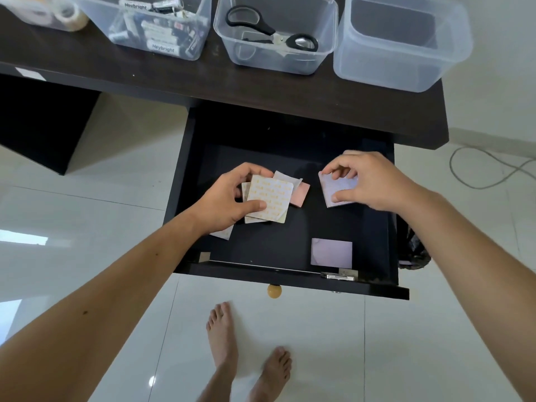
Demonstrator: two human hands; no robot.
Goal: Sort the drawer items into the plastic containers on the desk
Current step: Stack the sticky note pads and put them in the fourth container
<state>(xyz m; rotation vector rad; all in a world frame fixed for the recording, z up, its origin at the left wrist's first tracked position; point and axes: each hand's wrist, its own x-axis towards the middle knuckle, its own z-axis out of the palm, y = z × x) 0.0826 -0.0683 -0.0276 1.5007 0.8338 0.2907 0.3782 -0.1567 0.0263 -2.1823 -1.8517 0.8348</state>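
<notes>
We see four clear plastic containers along the far edge of the dark table (145,79). The leftmost tub (49,13), cut off at the far left corner, holds rolls of clear tape; we cannot count them. The second tub (162,27) is packed with batteries, too many and too jumbled to count. The third tub (275,36) holds one pair of black-handled scissors (269,33). The fourth tub (400,42), at the far right corner and overhanging the right edge, looks empty.

Below the table's near edge the drawer (290,274) stands pulled open, and the remaining items are inside it: square pads of sticky paper. Our left hand (229,201) pinches a fanned stack of pads (269,198), thumb on top of the printed cream one and fingers curled behind; a pink one and a pale one stick out to the right, and another pale corner shows under the wrist. We cannot tell exactly how many are in the stack. Our right hand (368,181) grips one lilac pad (339,190) between thumb and fingertips, well apart from the left stack. One more lilac pad (331,253) lies flat near the drawer's front right corner, touched by neither hand.

A round wooden knob (274,291) sits on the drawer front, and two bare feet stand on the white tiled floor (406,343).
</notes>
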